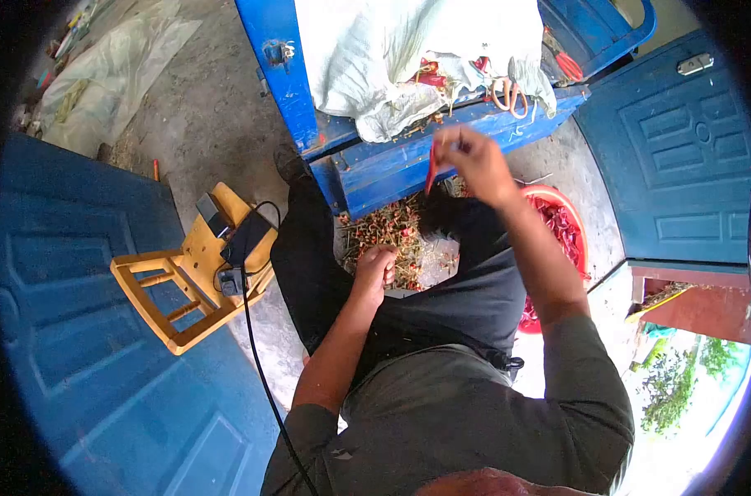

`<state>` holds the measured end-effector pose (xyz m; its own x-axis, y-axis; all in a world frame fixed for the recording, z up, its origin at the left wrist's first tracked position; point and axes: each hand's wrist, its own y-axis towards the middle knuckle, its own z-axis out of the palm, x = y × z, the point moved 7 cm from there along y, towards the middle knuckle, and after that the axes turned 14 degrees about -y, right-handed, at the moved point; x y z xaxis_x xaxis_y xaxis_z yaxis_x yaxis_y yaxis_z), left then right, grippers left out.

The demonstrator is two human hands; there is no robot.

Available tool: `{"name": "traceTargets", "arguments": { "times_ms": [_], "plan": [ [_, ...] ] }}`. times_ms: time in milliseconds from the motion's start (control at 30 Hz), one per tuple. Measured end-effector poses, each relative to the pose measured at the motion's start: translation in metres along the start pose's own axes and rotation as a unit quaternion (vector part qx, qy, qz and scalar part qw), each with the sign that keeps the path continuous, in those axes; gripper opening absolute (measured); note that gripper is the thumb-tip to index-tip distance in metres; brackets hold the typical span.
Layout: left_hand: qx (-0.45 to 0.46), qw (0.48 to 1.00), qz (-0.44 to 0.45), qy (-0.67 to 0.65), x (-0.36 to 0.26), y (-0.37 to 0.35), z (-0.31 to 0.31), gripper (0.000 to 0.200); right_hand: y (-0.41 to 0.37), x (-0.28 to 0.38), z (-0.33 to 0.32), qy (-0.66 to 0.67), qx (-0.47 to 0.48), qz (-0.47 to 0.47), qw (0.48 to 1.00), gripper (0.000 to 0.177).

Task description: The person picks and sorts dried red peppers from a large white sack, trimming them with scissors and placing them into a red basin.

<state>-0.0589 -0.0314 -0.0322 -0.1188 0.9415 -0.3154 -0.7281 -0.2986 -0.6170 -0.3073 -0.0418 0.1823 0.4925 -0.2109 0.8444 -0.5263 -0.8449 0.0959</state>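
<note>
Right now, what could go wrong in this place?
Scissors near the edge of the blue bench might get knocked off. The black cable from the chair across the left sleeve might get pulled upon standing. The red pepper in the right hand might slip into the stem litter.

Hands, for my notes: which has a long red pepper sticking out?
The right hand, raised near the blue bench: the pepper juts from it. The left hand is curled by the stems, no pepper jutting out.

Red chilli (pixel 431 172) held in right hand (pixel 472 163); left hand (pixel 376 268) seen curled over scattered stems (pixel 392 227); red pods (pixel 561 231) contained in basin (pixel 583 237)
</note>
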Motion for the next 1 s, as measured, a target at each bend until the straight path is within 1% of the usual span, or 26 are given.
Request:
{"name": "traceTargets", "arguments": {
  "times_ms": [33,67,100,133,167,200,233,300,333,400,433,500,533,567,633,667,733,767,833,867,933,1000],
  "plan": [
    [0.001,1.000,0.002,0.000,0.000,0.000,0.002,0.015,-0.028,0.007,0.011,-0.031,0.115,0.118,0.986,0.019],
    [-0.003,1.000,0.000,0.008,0.000,0.000,0.003,0.013,-0.057,-0.008,0.029,0.015,0.176,0.175,0.969,0.020],
    [-0.008,1.000,-0.001,0.017,0.001,0.000,0.004,0.011,-0.085,-0.043,0.052,0.039,0.215,0.190,0.957,0.022],
    [-0.007,1.000,0.000,0.019,0.003,0.003,0.002,0.011,-0.110,-0.048,0.073,0.095,0.257,0.190,0.943,0.022],
    [-0.005,1.000,-0.001,0.028,0.006,0.007,-0.003,0.010,-0.133,-0.060,0.096,0.112,0.277,0.217,0.929,0.020],
    [-0.004,0.999,-0.004,0.039,0.008,0.010,-0.006,0.010,-0.152,-0.083,0.119,0.085,0.295,0.166,0.937,0.021],
    [-0.006,0.999,-0.005,0.044,0.009,0.008,-0.004,0.010,-0.163,-0.065,0.132,0.238,0.282,0.208,0.906,0.021],
    [-0.054,0.998,0.018,0.034,0.006,0.002,-0.002,0.011,-0.173,-0.066,0.144,0.081,0.247,0.155,0.953,0.019],
    [-0.036,0.998,0.034,0.039,0.006,0.008,-0.010,0.014,-0.176,-0.060,0.149,0.085,0.242,0.152,0.954,0.019],
    [-0.043,0.998,0.038,0.029,0.004,0.015,-0.021,0.014,-0.166,-0.038,0.139,-0.031,0.144,0.021,0.989,0.017],
    [-0.054,0.998,0.036,0.014,0.004,0.014,-0.023,0.015,-0.164,-0.033,0.141,-0.029,0.142,0.020,0.989,0.017],
    [-0.066,0.997,0.049,-0.002,-0.001,0.014,-0.024,0.016,-0.159,-0.019,0.137,-0.057,0.089,-0.040,0.994,0.020],
    [-0.081,0.995,0.062,-0.022,-0.002,0.012,-0.026,0.017,-0.159,-0.014,0.135,-0.110,0.022,-0.099,0.989,0.020],
    [-0.082,0.994,0.062,-0.020,-0.002,0.014,-0.025,0.017,-0.160,-0.015,0.140,-0.108,0.021,-0.099,0.989,0.020],
    [-0.104,0.991,0.058,-0.058,0.000,0.019,-0.029,0.017,-0.159,-0.029,0.142,-0.143,-0.014,-0.026,0.989,0.020],
    [-0.106,0.991,0.057,-0.055,0.001,0.019,-0.031,0.017,-0.159,-0.032,0.146,-0.141,-0.015,-0.024,0.990,0.020],
    [-0.111,0.993,0.044,0.022,0.002,0.020,-0.029,0.019,-0.159,-0.065,0.145,-0.119,-0.059,0.117,0.984,0.020],
    [-0.111,0.993,0.043,0.026,0.005,0.024,-0.033,0.019,-0.160,-0.071,0.148,-0.118,-0.061,0.119,0.984,0.020],
    [-0.120,0.991,0.063,0.009,0.013,0.041,-0.045,0.021,-0.162,-0.093,0.155,-0.117,-0.025,0.148,0.982,0.023],
    [-0.120,0.991,0.063,0.009,0.013,0.041,-0.049,0.021,-0.163,-0.097,0.156,-0.118,-0.025,0.148,0.982,0.023],
    [-0.077,0.992,0.008,0.095,0.011,0.031,-0.037,0.023,-0.169,-0.116,0.155,-0.057,-0.038,0.243,0.968,0.025],
    [-0.087,0.992,0.009,0.095,0.009,0.024,-0.025,0.021,-0.170,-0.122,0.156,-0.051,-0.040,0.250,0.966,0.025]
  ]
}}
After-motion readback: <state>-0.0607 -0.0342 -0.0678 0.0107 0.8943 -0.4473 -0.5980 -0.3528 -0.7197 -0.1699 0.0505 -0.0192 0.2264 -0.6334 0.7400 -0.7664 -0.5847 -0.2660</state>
